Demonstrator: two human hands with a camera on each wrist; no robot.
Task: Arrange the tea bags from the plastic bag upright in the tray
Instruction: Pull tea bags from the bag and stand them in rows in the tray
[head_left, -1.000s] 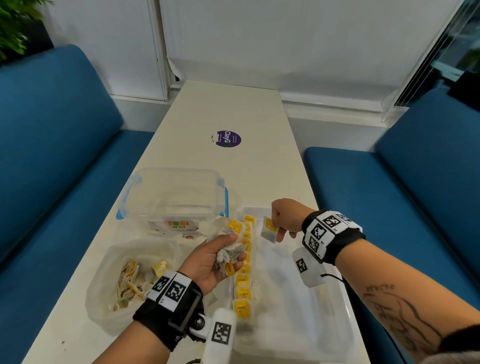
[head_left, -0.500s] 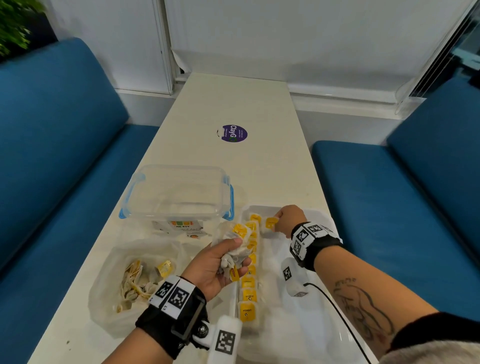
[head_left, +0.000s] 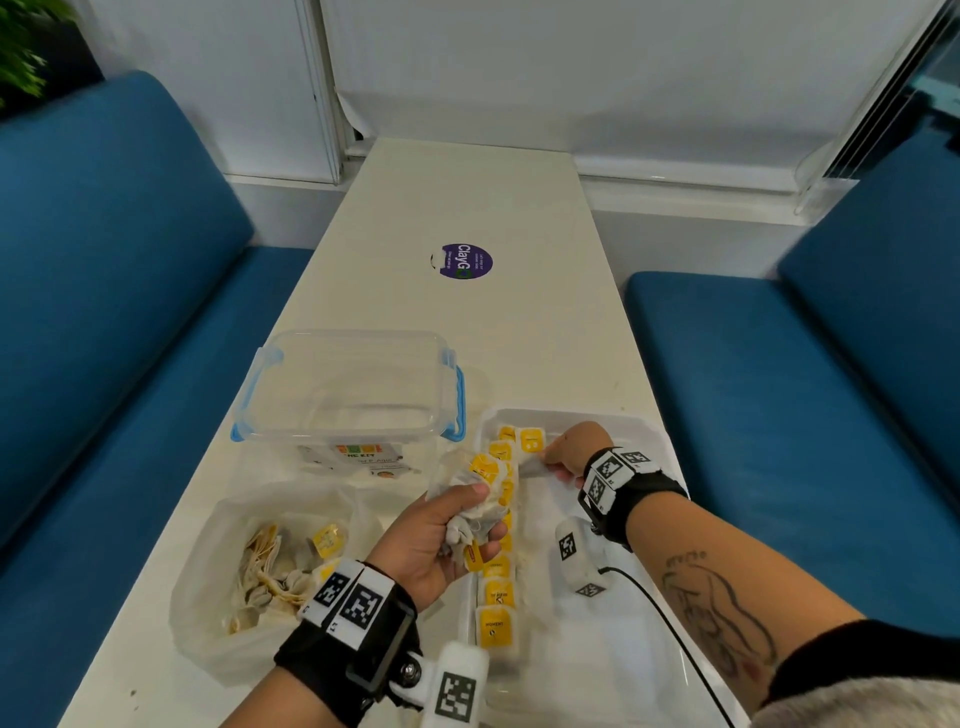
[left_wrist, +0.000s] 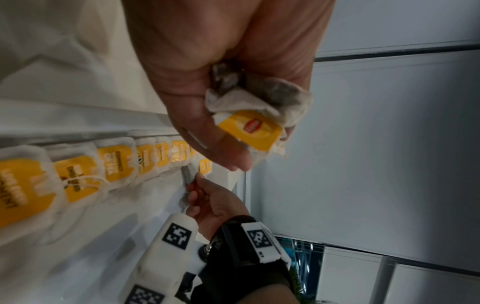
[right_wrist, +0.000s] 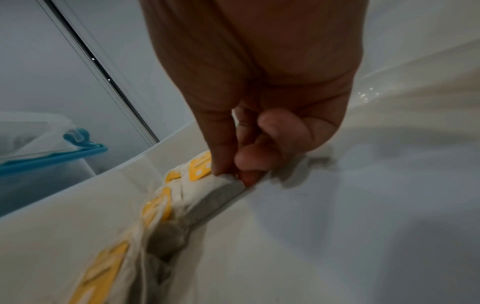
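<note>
— Blue benches flank a pale desk (head_left: 467, 197); where is the tea bag (right_wrist: 221, 197) going?
— It lies right under the right hand (head_left: 569, 452), pinched at its top edge by thumb and fingers (right_wrist: 221, 148), its long side running along the row of tea bags (head_left: 496, 582) just left of those fingers in the tray (head_left: 597, 649).
— Standing?
— Leaning, I think; the view is blurred.
— And the left hand (head_left: 441, 535)?
— Nearer the plastic bag (head_left: 218, 597), clenched round a bunch of tea bags (left_wrist: 262, 115).

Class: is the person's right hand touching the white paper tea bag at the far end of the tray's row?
Touching. The right wrist view shows right hand fingertips pinching the white paper tea bag.
</note>
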